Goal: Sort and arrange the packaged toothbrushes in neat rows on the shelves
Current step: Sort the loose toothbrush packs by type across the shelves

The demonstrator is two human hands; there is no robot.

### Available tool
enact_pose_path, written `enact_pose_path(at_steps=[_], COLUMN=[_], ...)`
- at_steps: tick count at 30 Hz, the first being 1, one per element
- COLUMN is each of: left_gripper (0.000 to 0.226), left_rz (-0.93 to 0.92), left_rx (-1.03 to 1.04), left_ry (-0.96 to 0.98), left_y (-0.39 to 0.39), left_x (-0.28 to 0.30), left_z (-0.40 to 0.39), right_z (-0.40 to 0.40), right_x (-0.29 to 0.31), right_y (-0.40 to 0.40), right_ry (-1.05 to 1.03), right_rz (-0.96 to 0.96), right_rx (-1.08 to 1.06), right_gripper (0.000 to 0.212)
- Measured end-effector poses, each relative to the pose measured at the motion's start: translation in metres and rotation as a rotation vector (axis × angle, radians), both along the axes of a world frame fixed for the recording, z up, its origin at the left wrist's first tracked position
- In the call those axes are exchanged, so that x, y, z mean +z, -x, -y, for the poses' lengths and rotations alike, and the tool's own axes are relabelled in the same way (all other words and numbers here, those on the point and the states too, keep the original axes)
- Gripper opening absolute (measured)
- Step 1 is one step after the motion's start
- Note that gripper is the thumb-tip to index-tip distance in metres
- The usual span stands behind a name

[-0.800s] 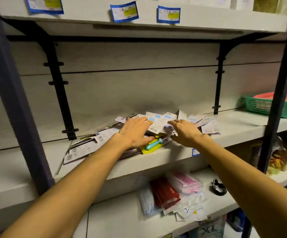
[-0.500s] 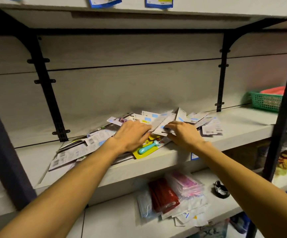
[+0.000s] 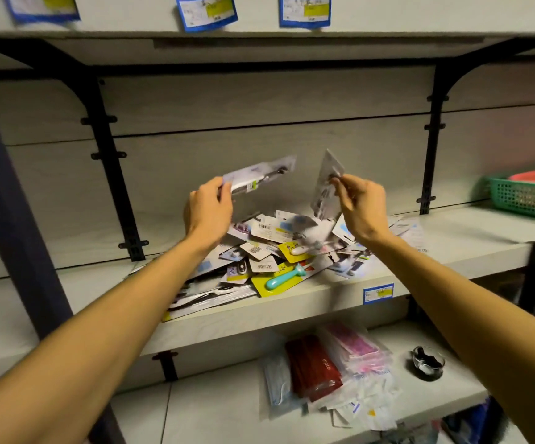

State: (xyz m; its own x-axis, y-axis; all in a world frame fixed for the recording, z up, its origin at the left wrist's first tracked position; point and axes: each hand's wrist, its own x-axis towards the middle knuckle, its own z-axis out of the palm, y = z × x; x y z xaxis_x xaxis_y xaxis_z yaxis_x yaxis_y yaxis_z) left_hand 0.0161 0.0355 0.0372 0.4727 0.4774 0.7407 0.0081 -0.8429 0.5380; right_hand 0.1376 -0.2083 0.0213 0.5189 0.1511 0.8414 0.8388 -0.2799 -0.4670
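Observation:
A loose heap of packaged toothbrushes (image 3: 269,248) lies on the middle shelf (image 3: 471,248). At its front edge is a yellow card with a teal-handled brush (image 3: 284,278). My left hand (image 3: 207,211) is raised above the heap and pinches one end of a grey toothbrush pack (image 3: 259,173), which points to the right. My right hand (image 3: 360,206) is also raised and pinches another pack (image 3: 327,184), held nearly upright. A blurred pack (image 3: 308,230) hangs just below it, over the heap.
Black brackets (image 3: 431,149) stand against the back panel on both sides. A green basket (image 3: 516,195) sits at the far right of the middle shelf. The lower shelf holds red and pink packets (image 3: 316,365) and a small black-and-clear dish (image 3: 428,362). Price tags (image 3: 304,9) hang above.
Both hands were resting on the heap; now each has lifted a toothbrush pack well above it. The heap has been disturbed and the view has shifted closer.

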Motion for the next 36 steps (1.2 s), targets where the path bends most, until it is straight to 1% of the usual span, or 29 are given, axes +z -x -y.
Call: enact_pose_path(at_steps=[3, 6, 9, 11, 14, 16, 19, 21, 24, 27, 29, 30, 32, 36], left_gripper=[0.026, 0.021, 0.016, 0.010, 0.022, 0.027, 0.028, 0.026, 0.035, 0.042, 0.044, 0.044, 0.044, 0.034], left_rz=[0.127, 0.187, 0.139, 0.105, 0.044, -0.015, -0.111, -0.218, -0.389, -0.481, -0.546, -0.565, -0.566, -0.547], left_rx=[-0.139, -0.251, -0.404, -0.542, -0.721, -0.798, -0.886, -0.947, -1.016, -1.079, -1.073, -1.055, -1.040, -1.039], left_ry=[0.336, 0.576, 0.816, 0.981, 1.141, 1.194, 1.216, 1.193, 1.066, 0.917, 0.796, 0.758, 0.749, 0.745], left_y=[0.010, 0.024, 0.044, 0.060, 0.085, 0.101, 0.129, 0.151, 0.188, 0.229, 0.258, 0.273, 0.301, 0.357], left_x=[0.010, 0.015, 0.013, 0.010, 0.004, -0.002, -0.012, -0.017, -0.020, -0.018, -0.018, -0.019, -0.025, -0.036], left_z=[-0.008, -0.011, -0.014, -0.016, -0.014, -0.012, -0.014, -0.016, -0.025, -0.043, -0.058, -0.066, -0.083, -0.128], right_z=[-0.003, -0.006, -0.006, -0.006, -0.006, -0.007, -0.013, -0.018, -0.031, -0.049, -0.065, -0.075, -0.100, -0.165], right_x=[0.020, 0.039, 0.049, 0.051, 0.051, 0.050, 0.046, 0.044, 0.041, 0.039, 0.038, 0.037, 0.036, 0.032], right_y=[0.007, 0.021, 0.037, 0.050, 0.073, 0.091, 0.120, 0.141, 0.176, 0.217, 0.246, 0.260, 0.289, 0.347], right_ry=[-0.184, -0.339, -0.440, -0.451, -0.442, -0.434, -0.427, -0.434, -0.457, -0.447, -0.445, -0.453, -0.469, -0.455], right_rz=[-0.120, -0.241, -0.365, -0.422, -0.484, -0.516, -0.537, -0.543, -0.550, -0.539, -0.527, -0.523, -0.520, -0.515], right_rx=[0.093, 0.185, 0.250, 0.268, 0.302, 0.324, 0.340, 0.334, 0.322, 0.323, 0.348, 0.360, 0.383, 0.454], right_gripper=[0.027, 0.030, 0.036, 0.038, 0.037, 0.033, 0.030, 0.028, 0.026, 0.029, 0.027, 0.024, 0.019, 0.017])
